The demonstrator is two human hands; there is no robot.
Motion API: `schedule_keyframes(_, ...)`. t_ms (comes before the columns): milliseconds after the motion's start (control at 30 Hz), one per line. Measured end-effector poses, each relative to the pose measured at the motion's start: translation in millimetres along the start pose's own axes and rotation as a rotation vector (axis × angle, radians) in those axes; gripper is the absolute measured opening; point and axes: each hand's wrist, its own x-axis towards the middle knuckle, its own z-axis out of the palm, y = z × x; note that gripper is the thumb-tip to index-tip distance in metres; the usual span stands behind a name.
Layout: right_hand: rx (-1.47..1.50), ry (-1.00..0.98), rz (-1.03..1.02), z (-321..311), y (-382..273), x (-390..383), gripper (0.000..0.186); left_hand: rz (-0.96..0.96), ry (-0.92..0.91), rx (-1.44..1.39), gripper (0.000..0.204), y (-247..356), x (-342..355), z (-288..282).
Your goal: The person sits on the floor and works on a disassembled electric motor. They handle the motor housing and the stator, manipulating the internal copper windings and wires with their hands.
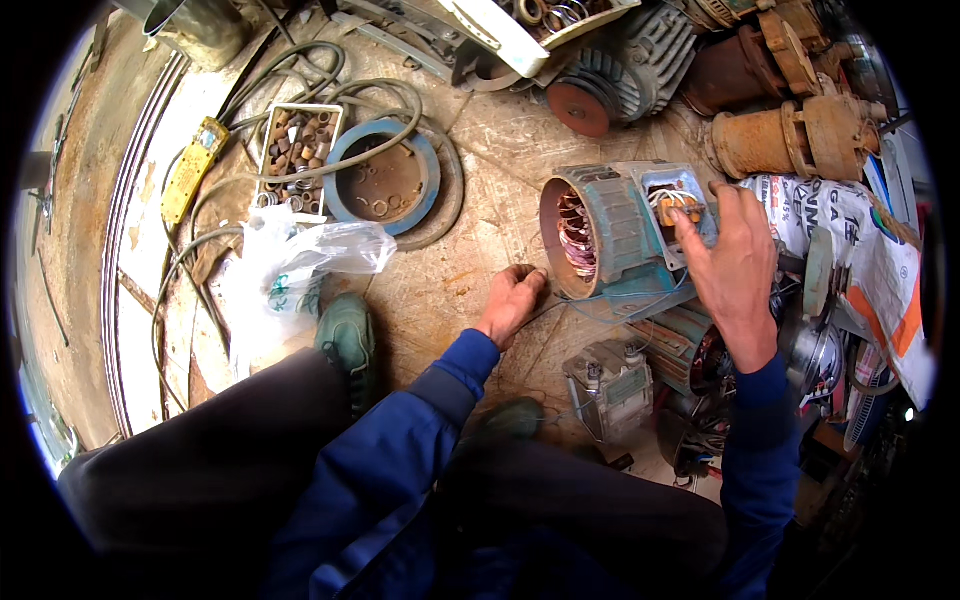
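Observation:
A teal-painted motor housing (618, 255) lies on its side right of centre, copper windings (574, 232) showing in its open end. On it is an opened terminal box (676, 183) with white wires and an orange block (673, 208). My right hand (733, 265) reaches into that box, thumb and fingers closed on the orange block. My left hand (513, 300) is low by the floor, just left of the housing, fingers curled; what they hold, if anything, is hidden. A thin blue wire (620, 315) loops below the housing.
Around me lie cables (325, 55), a yellow controller (195, 165), parts boxes (298, 135), a blue ring (355, 170) and a plastic bag (285, 255). Finned (650, 65) and rusty motors (760, 140), a white sack (880, 270) and further housings (610, 390) crowd the right.

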Motion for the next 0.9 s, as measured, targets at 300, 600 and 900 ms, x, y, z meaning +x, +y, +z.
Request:
schedule_keyframes(300,0.084,-0.054,-0.229,9.4,-45.2,-13.9,0.043,0.139,0.049,0.329,0.043,1.5,14.1,32.2)
schedule_keyframes(600,-0.013,-0.280,-0.215,22.4,-64.1,4.9,0.040,0.130,-0.532,1.797,0.032,178.6,-30.8,39.3)
schedule_keyframes(900,-0.186,-0.231,-0.223,35.9,-53.3,-8.2,0.026,0.067,-0.169,2.475,0.033,360.4,-208.8,-43.6)
